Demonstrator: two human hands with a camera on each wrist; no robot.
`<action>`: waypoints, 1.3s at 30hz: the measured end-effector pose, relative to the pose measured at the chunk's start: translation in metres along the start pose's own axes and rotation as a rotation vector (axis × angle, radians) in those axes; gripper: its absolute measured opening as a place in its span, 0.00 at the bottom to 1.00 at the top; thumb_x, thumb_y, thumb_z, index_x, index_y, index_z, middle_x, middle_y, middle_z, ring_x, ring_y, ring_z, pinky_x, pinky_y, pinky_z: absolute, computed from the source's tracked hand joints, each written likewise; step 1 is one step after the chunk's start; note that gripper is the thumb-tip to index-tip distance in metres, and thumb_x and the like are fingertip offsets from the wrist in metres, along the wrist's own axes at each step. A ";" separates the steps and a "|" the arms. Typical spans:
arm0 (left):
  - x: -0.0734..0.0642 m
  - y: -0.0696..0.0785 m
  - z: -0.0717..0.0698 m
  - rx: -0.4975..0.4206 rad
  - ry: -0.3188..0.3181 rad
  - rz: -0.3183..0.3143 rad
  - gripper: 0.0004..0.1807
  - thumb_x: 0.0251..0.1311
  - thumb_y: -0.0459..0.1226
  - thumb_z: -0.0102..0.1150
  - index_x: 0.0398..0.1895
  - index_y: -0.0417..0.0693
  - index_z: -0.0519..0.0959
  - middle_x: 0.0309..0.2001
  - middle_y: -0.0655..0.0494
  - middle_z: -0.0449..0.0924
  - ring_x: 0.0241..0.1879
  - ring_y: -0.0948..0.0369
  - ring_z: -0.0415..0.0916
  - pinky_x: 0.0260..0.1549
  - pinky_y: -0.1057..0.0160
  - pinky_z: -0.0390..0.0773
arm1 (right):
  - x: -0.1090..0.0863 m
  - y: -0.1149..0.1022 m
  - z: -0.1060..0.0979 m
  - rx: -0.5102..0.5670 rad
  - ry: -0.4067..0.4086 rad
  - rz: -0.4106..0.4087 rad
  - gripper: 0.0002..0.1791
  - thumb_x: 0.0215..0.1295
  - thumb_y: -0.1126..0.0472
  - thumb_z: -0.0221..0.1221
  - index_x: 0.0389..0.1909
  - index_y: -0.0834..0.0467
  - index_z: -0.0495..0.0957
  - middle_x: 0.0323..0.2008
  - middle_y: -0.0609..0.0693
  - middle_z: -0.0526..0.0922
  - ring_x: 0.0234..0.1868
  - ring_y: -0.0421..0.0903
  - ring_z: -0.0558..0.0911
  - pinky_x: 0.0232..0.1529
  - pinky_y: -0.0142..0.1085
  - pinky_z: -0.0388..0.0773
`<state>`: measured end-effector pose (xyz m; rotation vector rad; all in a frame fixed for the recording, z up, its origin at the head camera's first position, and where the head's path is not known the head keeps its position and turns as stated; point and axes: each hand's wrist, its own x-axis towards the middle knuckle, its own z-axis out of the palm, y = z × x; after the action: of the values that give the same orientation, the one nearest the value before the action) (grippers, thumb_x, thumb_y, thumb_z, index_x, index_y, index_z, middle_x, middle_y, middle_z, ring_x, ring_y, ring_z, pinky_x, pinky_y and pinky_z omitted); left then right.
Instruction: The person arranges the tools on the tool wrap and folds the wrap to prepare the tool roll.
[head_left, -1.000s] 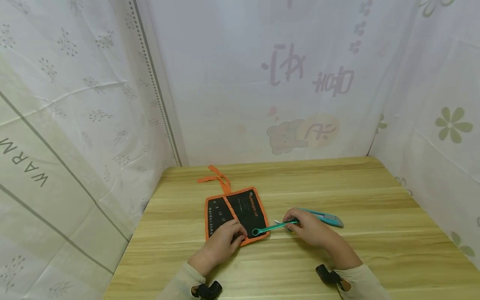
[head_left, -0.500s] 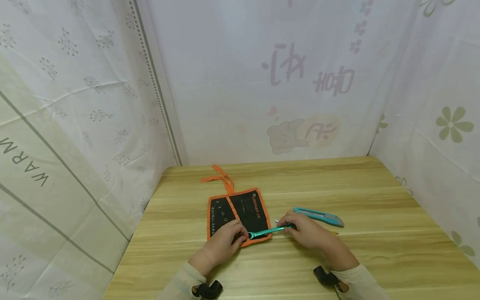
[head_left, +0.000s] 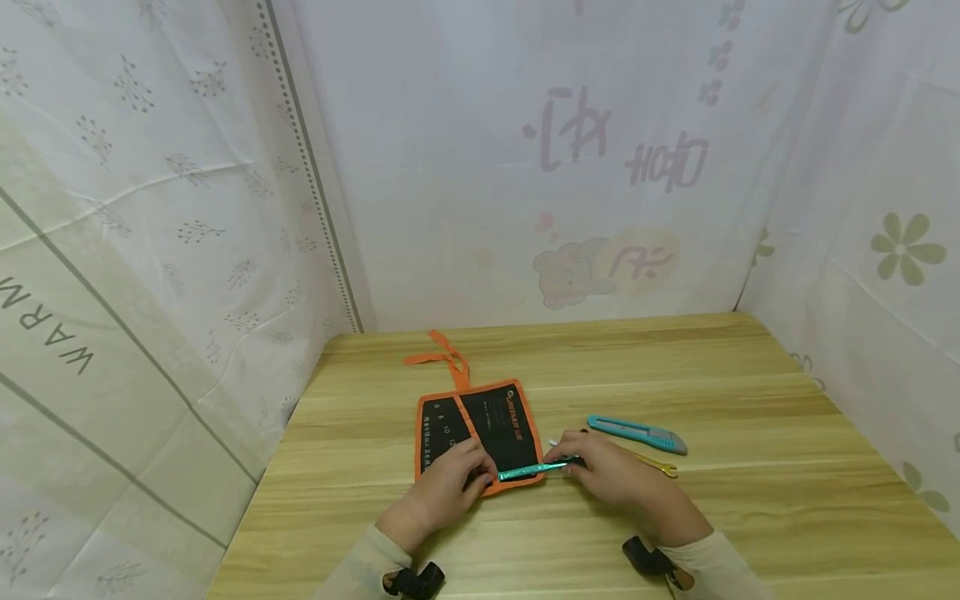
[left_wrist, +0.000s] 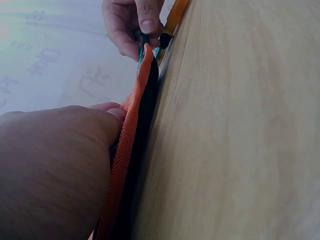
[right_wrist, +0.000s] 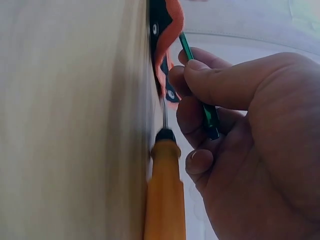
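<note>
In the head view a black tool pouch (head_left: 498, 429) with orange trim lies flat, a row of numbers on its left part. My left hand (head_left: 456, 477) pinches its orange-edged pocket layer near the front; in the left wrist view the trim (left_wrist: 125, 150) runs past the fingers. My right hand (head_left: 600, 468) holds a shiny green wrench (head_left: 525, 472) by its right end. The wrench points left over the pouch, its far end close to my left fingertips. Whether that end is inside a pocket cannot be told. The right wrist view shows the wrench (right_wrist: 211, 122) between thumb and fingers.
A teal utility knife (head_left: 637, 434) lies behind my right hand. A gold tool with a forked end (head_left: 663, 467) shows past the right wrist. A screwdriver with an orange handle (right_wrist: 166, 195) lies below the right hand. Orange ties (head_left: 442, 354) stretch behind the pouch.
My right hand has moved slightly left and toward me, bringing the green wrench nearer the left hand and turning it edge-on. The pouch has shifted slightly right. The gold tool has come into view.
</note>
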<state>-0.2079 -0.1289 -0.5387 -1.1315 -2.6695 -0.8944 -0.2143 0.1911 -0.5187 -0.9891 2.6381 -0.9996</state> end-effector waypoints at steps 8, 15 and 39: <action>0.000 -0.001 0.000 -0.003 0.007 0.007 0.04 0.73 0.39 0.66 0.41 0.62 0.81 0.41 0.70 0.72 0.36 0.71 0.70 0.37 0.69 0.77 | 0.002 -0.008 0.004 -0.006 -0.039 0.022 0.21 0.73 0.67 0.64 0.62 0.45 0.85 0.39 0.36 0.75 0.37 0.36 0.71 0.40 0.33 0.73; -0.001 -0.002 0.000 -0.043 0.006 0.005 0.05 0.74 0.38 0.65 0.41 0.62 0.80 0.41 0.70 0.72 0.36 0.71 0.69 0.36 0.69 0.77 | -0.003 -0.002 0.002 -0.090 0.125 0.002 0.20 0.67 0.71 0.68 0.57 0.51 0.86 0.40 0.36 0.74 0.36 0.35 0.74 0.37 0.32 0.78; -0.001 -0.001 -0.002 -0.006 0.021 0.015 0.05 0.72 0.38 0.66 0.42 0.61 0.81 0.41 0.70 0.73 0.38 0.71 0.70 0.38 0.69 0.77 | -0.004 0.003 -0.009 -0.050 0.106 0.013 0.14 0.68 0.68 0.69 0.53 0.56 0.87 0.38 0.40 0.80 0.36 0.41 0.76 0.35 0.32 0.78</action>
<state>-0.2084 -0.1310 -0.5383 -1.1349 -2.6404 -0.9071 -0.2160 0.2006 -0.5143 -0.9533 2.7640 -1.0151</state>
